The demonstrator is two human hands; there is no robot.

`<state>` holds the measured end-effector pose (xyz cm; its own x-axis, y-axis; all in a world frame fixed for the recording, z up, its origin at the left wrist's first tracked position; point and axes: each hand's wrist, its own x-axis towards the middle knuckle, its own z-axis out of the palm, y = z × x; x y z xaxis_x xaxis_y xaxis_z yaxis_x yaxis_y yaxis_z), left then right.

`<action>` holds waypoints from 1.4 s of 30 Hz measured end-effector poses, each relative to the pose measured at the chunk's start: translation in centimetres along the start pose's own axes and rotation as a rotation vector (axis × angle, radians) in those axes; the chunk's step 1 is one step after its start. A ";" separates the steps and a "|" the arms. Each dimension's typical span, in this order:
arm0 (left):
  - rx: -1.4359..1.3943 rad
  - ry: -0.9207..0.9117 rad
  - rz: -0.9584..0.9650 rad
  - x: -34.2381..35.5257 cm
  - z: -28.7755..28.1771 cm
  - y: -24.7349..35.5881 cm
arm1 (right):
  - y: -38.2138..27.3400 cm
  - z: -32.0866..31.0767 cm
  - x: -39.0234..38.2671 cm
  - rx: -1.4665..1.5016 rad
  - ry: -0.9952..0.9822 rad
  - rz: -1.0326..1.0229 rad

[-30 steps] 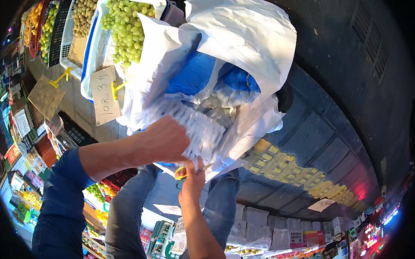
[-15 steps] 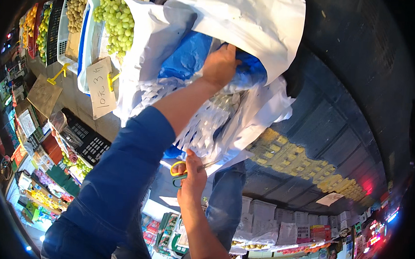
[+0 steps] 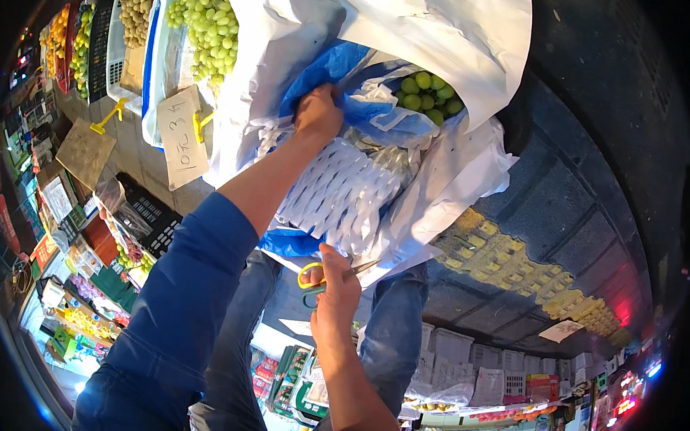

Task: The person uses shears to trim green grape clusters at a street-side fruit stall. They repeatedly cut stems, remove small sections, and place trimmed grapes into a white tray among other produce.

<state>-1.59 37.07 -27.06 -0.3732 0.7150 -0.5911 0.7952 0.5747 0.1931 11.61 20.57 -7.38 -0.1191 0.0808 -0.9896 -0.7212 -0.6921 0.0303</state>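
Note:
My left hand (image 3: 318,116) is closed on a blue plastic sheet (image 3: 330,64) inside a box lined with white paper (image 3: 445,31). To the right of that hand, green grapes (image 3: 429,96) show in the opening under the paper flap. White foam netting (image 3: 335,188) fills the near part of the box, below my left hand. My right hand (image 3: 337,296) holds scissors (image 3: 311,279) with yellow and green handles by the box's near edge. Their blades (image 3: 363,268) point right. What lies under the netting is hidden.
Left of the box stands a crate of green grapes (image 3: 214,33), with a handwritten cardboard sign (image 3: 182,137) clipped to it. Farther left is a basket of small brown fruit (image 3: 136,6). A black crate (image 3: 151,213) lies lower left. Yellow tactile paving (image 3: 505,261) crosses the dark ground at right.
My left hand has moved left and a little nearer, drawing the blue plastic sheet back. Green grapes have come into view. My right hand still holds the scissors.

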 end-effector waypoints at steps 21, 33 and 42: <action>0.100 0.175 0.415 2.5 8.8 15.2 | -0.7 0.5 -0.7 0.019 0.003 -0.006; -0.268 0.266 0.820 -2.6 2.8 9.7 | -1.9 0.5 -0.3 0.116 -0.063 -0.019; -0.295 0.352 0.839 -13.1 -7.7 4.7 | -1.2 0.2 0.1 0.070 0.218 -0.212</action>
<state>3.37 33.48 -12.41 0.1033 0.9906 0.0896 0.7345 -0.1367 0.6647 12.36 21.56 -7.45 0.1821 0.0570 -0.9816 -0.7607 -0.6244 -0.1774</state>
